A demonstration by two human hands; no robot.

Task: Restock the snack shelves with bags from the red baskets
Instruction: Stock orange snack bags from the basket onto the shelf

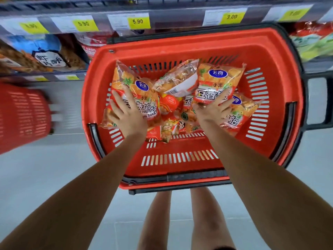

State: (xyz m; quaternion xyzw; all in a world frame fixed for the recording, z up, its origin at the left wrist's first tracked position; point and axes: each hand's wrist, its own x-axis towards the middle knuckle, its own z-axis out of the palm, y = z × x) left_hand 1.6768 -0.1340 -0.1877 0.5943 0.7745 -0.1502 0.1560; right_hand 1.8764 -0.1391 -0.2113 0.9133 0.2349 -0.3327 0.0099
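Snack bags (pixel 243 109): orange printed packets, heaped inside the red basket (pixel 180 44), seen from the head camera looking straight down.
Red basket: stands on the floor just in front of the person's legs, its far rim under the shelf (pixel 180 17).
Left hand (pixel 128 116): fingers spread flat on the left bag (pixel 138 91) at the basket's left side; no curl around it shows.
Right hand (pixel 211 110): fingers splayed against the lower part of the right bag (pixel 218 82); they look straight, and the thumb's hold is unclear.
Progress: early or midway, by my reading. Several large bags and some small packets lie in the basket, and neither handled bag has left it.
Left to do: lift the two bags out, set them on the shelf, then clear the remainder.
Left bag direction: long axis runs from the basket's near wall to its far wall, leaning slightly left, logo end farthest away.
Right bag direction: same near-to-far axis, logo end toward the far wall, print facing up.
Middle bag (pixel 180 82): lies crosswise between the two, pale barcode side up.
Beyond the basket: yellow price tags (pixel 137 21) and shelved packets (pixel 46 53).
Left of the basket: second red basket (pixel 23 116), blurred.
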